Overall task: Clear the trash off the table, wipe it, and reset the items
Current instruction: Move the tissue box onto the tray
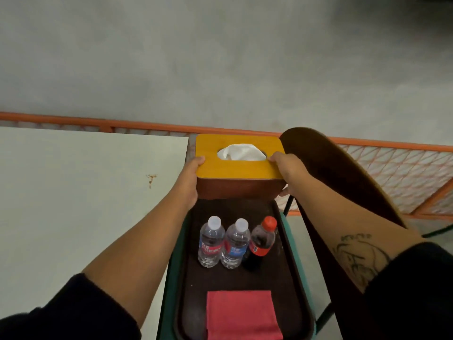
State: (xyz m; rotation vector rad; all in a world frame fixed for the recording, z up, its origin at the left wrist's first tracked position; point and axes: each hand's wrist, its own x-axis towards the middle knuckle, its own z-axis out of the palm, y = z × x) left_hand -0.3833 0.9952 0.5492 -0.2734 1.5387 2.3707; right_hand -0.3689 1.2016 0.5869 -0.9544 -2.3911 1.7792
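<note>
Head camera looks down on our two hands clamped on the tissue box (235, 169) from either side: left hand (190, 179) and right hand (285, 168), each with a thumb over the yellow lid; a white tissue (241, 152) pokes from the slot. The box sits at the far end of a dark tray (245, 280) – resting or lifted, we cannot tell; nearer on the tray stand two water bottles (211, 241) (234, 244) and a cola bottle (262, 241), side by side; nearest lies a red cloth (241, 315). The tray lies on a chair (331, 168) just beside the white desk (73, 192) – the desk shows a brown stain (151, 179).
</note>
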